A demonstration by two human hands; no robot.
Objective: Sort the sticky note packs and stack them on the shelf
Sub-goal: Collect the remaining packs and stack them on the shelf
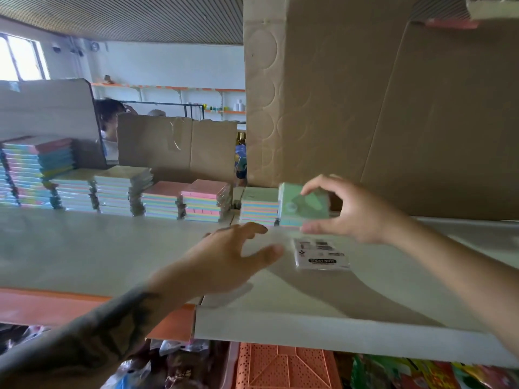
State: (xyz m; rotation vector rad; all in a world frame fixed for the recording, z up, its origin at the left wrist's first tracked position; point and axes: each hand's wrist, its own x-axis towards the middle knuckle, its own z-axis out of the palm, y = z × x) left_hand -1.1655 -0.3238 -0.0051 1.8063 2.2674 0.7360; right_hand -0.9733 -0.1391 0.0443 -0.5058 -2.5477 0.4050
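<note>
The right hand [348,211] pinches a green wrapped sticky note pack [304,204], stacking it; next, lower it squarely. The left hand [236,256] hovers, fingers spread.

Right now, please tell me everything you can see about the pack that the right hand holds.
The green-topped pack is a square block of sticky notes in shiny clear wrap, with pastel layers showing along its lower edge. It is tilted, its top face towards the camera. The right hand pinches it, fingers above and thumb below, just right of the last stack on the shelf.
</note>
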